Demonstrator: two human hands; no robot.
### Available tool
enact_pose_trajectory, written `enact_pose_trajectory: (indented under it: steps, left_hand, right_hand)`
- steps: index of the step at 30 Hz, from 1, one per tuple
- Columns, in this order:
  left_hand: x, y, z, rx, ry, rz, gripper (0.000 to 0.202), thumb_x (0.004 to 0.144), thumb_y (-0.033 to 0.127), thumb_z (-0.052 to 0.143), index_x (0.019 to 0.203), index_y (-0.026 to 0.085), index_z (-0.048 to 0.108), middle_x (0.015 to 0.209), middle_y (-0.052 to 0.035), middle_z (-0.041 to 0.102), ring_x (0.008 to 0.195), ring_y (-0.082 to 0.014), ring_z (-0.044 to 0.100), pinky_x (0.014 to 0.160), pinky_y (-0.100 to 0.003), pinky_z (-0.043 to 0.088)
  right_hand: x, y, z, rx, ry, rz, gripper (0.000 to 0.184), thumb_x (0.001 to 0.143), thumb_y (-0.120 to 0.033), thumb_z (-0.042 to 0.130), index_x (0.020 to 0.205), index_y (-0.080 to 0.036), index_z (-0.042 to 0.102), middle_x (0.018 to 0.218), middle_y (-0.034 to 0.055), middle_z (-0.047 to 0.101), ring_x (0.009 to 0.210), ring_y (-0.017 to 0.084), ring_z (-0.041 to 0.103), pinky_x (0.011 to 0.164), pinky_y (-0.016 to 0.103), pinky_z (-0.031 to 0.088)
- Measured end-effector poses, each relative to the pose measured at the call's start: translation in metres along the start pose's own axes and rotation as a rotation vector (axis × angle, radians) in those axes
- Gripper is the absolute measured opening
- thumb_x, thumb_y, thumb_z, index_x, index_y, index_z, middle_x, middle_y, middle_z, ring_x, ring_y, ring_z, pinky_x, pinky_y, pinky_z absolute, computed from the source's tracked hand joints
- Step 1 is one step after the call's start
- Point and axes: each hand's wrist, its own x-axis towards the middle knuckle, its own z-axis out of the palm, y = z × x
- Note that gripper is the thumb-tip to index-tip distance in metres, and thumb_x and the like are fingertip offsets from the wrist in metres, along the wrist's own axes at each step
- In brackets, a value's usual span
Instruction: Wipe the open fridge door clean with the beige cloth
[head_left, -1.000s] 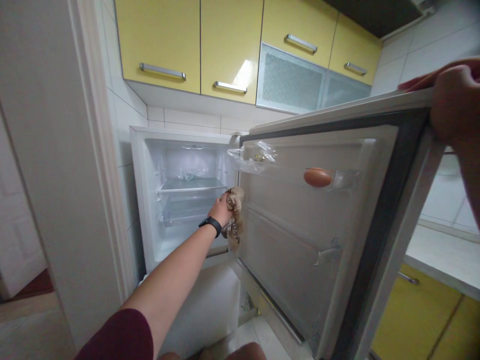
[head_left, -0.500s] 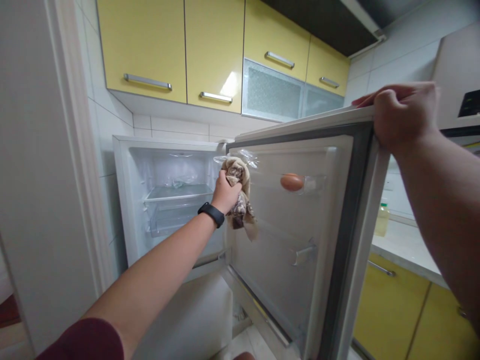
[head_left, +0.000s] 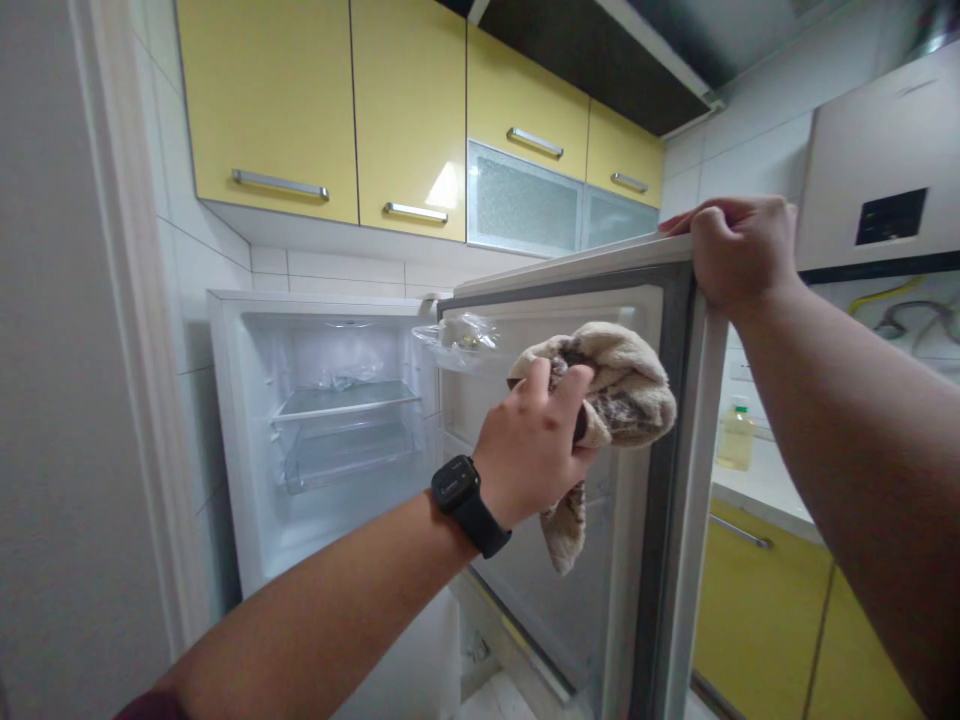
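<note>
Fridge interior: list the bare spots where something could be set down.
The glass shelf is mostly bare, with only a crumpled plastic bag at its back. The clear drawer under it looks bare. The door side is crowded: left hand, cloth and a bagged item.

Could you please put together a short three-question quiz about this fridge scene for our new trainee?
1. True or false: the fridge door stands open.
2. Which hand holds the cloth? A) the left hand B) the right hand C) neither
3. Fill in: the right hand grips the top ____ of the fridge door.

Key
1. True: the door is swung wide and the glass shelf inside shows.
2. A: the left hand, with a black watch on its wrist, presses the cloth against the inside of the door.
3. Corner: the fingers curl over the door's top outer corner.
</note>
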Motion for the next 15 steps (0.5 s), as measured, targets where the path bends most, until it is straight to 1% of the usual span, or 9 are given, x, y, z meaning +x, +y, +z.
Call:
enact_pose_trajectory:
  steps: [3, 6, 8, 11, 15]
  left_hand:
    - [0.005, 0.015, -0.008, 0.212, -0.063, 0.129, 0.046, 0.096, 0.032, 0.054, 0.142, 0.031, 0.046, 0.130, -0.0110, 0.052, 0.105, -0.0256, 0.061, 0.074, -0.033, 0.059]
    - [0.013, 0.032, -0.006, 0.340, -0.094, 0.170, 0.041, 0.100, 0.023, 0.039, 0.138, 0.026, 0.053, 0.126, -0.0146, 0.057, 0.098, -0.0259, 0.062, 0.061, -0.030, 0.055]
    - [0.019, 0.042, 0.000, 0.382, -0.081, 0.173, 0.041, 0.100, 0.019, 0.034, 0.132, 0.021, 0.059, 0.122, -0.0167, 0.059, 0.093, -0.0256, 0.062, 0.054, -0.029, 0.052]
    - [0.026, 0.053, 0.007, 0.422, -0.073, 0.185, 0.039, 0.099, 0.015, 0.033, 0.123, 0.015, 0.064, 0.118, -0.0182, 0.061, 0.091, -0.0249, 0.064, 0.050, -0.028, 0.050]
    - [0.027, 0.053, 0.004, 0.429, -0.119, 0.219, 0.034, 0.098, 0.013, 0.037, 0.112, 0.013, 0.068, 0.114, -0.0174, 0.061, 0.091, -0.0260, 0.066, 0.051, -0.029, 0.052]
  right_hand:
    - [0.000, -0.001, 0.000, 0.077, 0.042, 0.006, 0.037, 0.088, -0.023, 0.047, 0.084, -0.015, 0.083, 0.087, 0.0125, 0.081, 0.086, 0.016, 0.073, 0.079, 0.028, 0.052]
    - [0.000, -0.001, 0.000, 0.103, 0.047, 0.001, 0.035, 0.086, -0.022, 0.048, 0.081, -0.015, 0.082, 0.086, 0.0122, 0.081, 0.088, 0.016, 0.074, 0.080, 0.027, 0.052]
    - [0.000, 0.000, 0.000, 0.092, 0.045, 0.006, 0.035, 0.087, -0.022, 0.048, 0.080, -0.017, 0.082, 0.085, 0.0106, 0.081, 0.089, 0.016, 0.075, 0.083, 0.027, 0.052]
    - [0.001, 0.002, 0.000, 0.093, 0.034, -0.002, 0.034, 0.087, -0.022, 0.048, 0.079, -0.019, 0.081, 0.085, 0.0085, 0.082, 0.090, 0.016, 0.075, 0.086, 0.028, 0.052]
    - [0.001, 0.004, -0.001, 0.122, 0.027, -0.019, 0.033, 0.085, -0.022, 0.048, 0.079, -0.019, 0.080, 0.087, 0.0090, 0.082, 0.090, 0.018, 0.074, 0.082, 0.029, 0.053]
